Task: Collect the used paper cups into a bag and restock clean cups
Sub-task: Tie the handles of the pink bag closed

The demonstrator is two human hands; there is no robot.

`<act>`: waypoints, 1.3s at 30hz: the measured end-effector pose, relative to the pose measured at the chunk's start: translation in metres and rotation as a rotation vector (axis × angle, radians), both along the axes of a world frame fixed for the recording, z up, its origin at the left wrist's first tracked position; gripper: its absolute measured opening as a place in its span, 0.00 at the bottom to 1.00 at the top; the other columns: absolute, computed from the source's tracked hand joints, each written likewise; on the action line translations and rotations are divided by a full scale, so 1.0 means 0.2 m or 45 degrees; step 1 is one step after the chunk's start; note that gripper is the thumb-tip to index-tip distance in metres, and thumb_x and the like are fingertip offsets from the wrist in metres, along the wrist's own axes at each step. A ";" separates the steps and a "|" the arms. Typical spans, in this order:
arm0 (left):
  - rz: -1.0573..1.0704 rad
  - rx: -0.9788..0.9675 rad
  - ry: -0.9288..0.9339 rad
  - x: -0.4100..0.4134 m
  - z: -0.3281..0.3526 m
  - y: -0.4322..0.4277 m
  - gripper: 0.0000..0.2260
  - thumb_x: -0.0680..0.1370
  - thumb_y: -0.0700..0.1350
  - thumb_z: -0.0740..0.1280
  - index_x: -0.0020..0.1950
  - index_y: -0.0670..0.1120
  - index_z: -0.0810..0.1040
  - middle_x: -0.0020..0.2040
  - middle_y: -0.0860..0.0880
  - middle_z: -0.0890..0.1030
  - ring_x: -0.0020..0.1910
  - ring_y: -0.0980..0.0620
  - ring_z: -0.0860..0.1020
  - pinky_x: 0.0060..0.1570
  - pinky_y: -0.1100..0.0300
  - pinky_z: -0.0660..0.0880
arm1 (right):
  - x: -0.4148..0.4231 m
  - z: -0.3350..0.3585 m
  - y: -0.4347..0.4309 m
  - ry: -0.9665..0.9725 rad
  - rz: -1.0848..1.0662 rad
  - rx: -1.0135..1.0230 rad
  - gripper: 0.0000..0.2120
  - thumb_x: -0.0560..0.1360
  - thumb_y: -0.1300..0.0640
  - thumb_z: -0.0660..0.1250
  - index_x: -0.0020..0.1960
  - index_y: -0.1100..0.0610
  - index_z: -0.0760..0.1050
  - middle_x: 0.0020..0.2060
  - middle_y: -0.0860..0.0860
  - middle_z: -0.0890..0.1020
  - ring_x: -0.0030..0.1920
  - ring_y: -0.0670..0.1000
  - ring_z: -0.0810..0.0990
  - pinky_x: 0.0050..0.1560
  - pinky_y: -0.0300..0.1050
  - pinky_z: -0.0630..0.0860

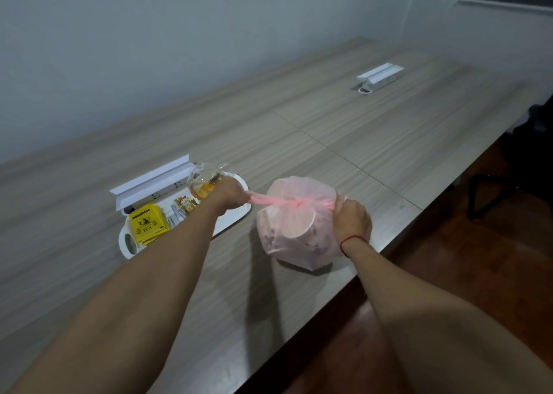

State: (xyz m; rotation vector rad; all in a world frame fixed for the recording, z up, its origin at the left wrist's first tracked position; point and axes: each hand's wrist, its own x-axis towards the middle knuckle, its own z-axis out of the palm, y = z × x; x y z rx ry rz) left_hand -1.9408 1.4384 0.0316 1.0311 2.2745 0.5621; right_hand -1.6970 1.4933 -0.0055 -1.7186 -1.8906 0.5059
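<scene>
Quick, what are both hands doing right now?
Left hand: closed, gripping one handle of the pink bag.
Right hand: closed, gripping the bag's other handle.

One pink bag (299,244) stands by the desk's (359,130) near edge, with one white cup (296,223) showing through it. Any others inside cannot be counted. Two hands grip it, the left hand (229,194) and the right hand (353,218). One white tray (127,244) carries one glass teapot (206,179) and a stack of yellow tea packets (148,223) — number unclear. Two white flip-up boxes sit on the desk: a near box (152,184) beside the tray and a far box (380,77) toward the far corner.

Long wooden table (344,130), white wall (149,40)
</scene>
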 end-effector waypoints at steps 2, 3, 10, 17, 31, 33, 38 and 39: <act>0.082 0.038 -0.092 -0.01 -0.05 -0.01 0.08 0.77 0.39 0.65 0.46 0.34 0.79 0.42 0.40 0.79 0.40 0.45 0.78 0.41 0.57 0.78 | 0.00 -0.01 0.00 0.059 -0.074 -0.136 0.31 0.82 0.43 0.48 0.48 0.66 0.79 0.45 0.64 0.83 0.46 0.62 0.82 0.47 0.53 0.80; 0.133 0.095 -0.213 0.01 -0.07 -0.01 0.10 0.78 0.38 0.63 0.51 0.32 0.78 0.45 0.39 0.79 0.42 0.44 0.79 0.42 0.54 0.81 | -0.01 0.00 -0.01 0.115 -0.109 -0.209 0.31 0.81 0.42 0.48 0.49 0.67 0.79 0.46 0.64 0.83 0.47 0.63 0.82 0.47 0.53 0.80; 0.291 0.457 -0.888 0.18 0.00 0.02 0.06 0.78 0.39 0.62 0.47 0.37 0.75 0.41 0.40 0.77 0.37 0.45 0.79 0.30 0.58 0.80 | -0.11 0.02 0.03 0.512 -0.013 -0.330 0.31 0.79 0.40 0.52 0.44 0.66 0.80 0.40 0.60 0.83 0.44 0.59 0.82 0.44 0.50 0.78; 0.264 0.360 -0.640 0.28 -0.09 0.01 0.05 0.73 0.30 0.68 0.48 0.37 0.80 0.39 0.43 0.80 0.37 0.50 0.80 0.39 0.62 0.80 | -0.16 0.05 -0.01 0.681 0.210 -0.655 0.15 0.66 0.50 0.76 0.45 0.59 0.78 0.38 0.53 0.81 0.42 0.53 0.80 0.46 0.44 0.79; 0.627 0.599 -0.847 0.37 -0.09 0.07 0.11 0.79 0.40 0.55 0.44 0.44 0.76 0.35 0.48 0.75 0.34 0.52 0.74 0.37 0.62 0.72 | -0.27 0.16 -0.06 1.070 0.114 -0.936 0.17 0.81 0.51 0.54 0.39 0.55 0.75 0.30 0.52 0.74 0.25 0.49 0.70 0.24 0.40 0.67; 0.626 0.619 -0.932 0.41 -0.06 0.08 0.13 0.80 0.42 0.53 0.37 0.45 0.70 0.30 0.49 0.71 0.28 0.53 0.70 0.30 0.63 0.68 | -0.28 0.19 -0.09 1.030 0.133 -0.963 0.22 0.81 0.46 0.50 0.46 0.57 0.78 0.36 0.54 0.78 0.36 0.54 0.78 0.37 0.46 0.77; 0.449 0.569 -0.731 0.41 -0.02 0.07 0.15 0.77 0.41 0.51 0.29 0.48 0.60 0.25 0.51 0.63 0.22 0.54 0.66 0.24 0.70 0.66 | -0.30 0.19 -0.06 1.169 0.111 -1.053 0.32 0.81 0.45 0.42 0.58 0.63 0.78 0.40 0.56 0.79 0.41 0.55 0.78 0.34 0.41 0.74; 0.470 0.526 -0.803 0.39 -0.02 0.07 0.15 0.76 0.39 0.51 0.29 0.44 0.65 0.26 0.50 0.65 0.26 0.52 0.69 0.29 0.67 0.68 | -0.30 0.19 -0.06 1.127 0.102 -1.028 0.29 0.81 0.47 0.44 0.55 0.62 0.79 0.40 0.56 0.80 0.40 0.54 0.79 0.32 0.40 0.74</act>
